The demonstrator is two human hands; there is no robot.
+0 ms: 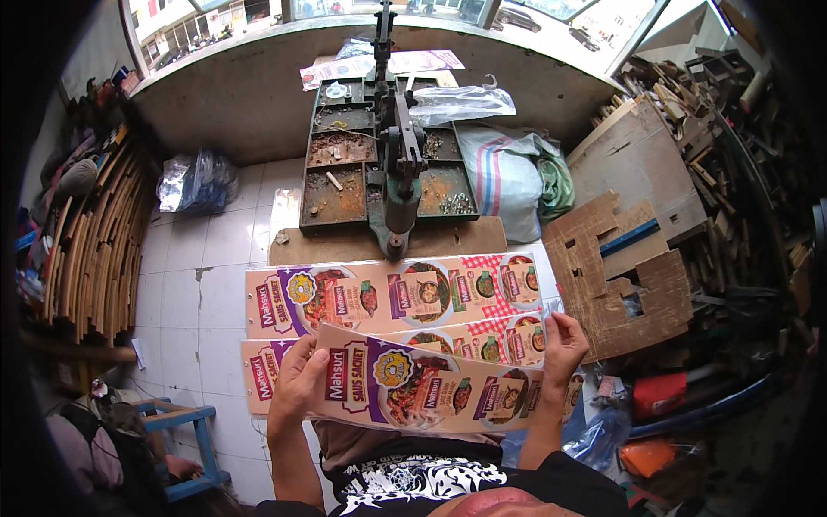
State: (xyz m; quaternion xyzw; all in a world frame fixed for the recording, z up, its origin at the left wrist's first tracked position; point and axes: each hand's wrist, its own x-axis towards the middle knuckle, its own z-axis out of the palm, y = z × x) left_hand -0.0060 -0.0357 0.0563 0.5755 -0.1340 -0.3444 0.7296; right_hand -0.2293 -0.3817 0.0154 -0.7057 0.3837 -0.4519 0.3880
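My left hand (297, 376) is closed on the left end of a long printed paper strip (431, 392), peach and purple with food pictures, held tilted in front of my body. My right hand (564, 346) is pinched beside the strips' right ends. A shiny, clear bit shows at its fingertips, but what it grips is hard to make out. The held strip's right end passes behind my right wrist. Beneath it lies a second strip of the same print (487, 338), partly covered. Farther away, another matching strip (375, 297) lies flat, with small holes at its left edge.
A green hand press (401, 207) stands beyond the strips, amid a compartment tray (303, 194) of small metal parts. A white woven sack (508, 185) sits right of it. Cut boards (620, 276) lean at right, stacked wood (95, 250) at left. A blue stool (207, 439) is lower left.
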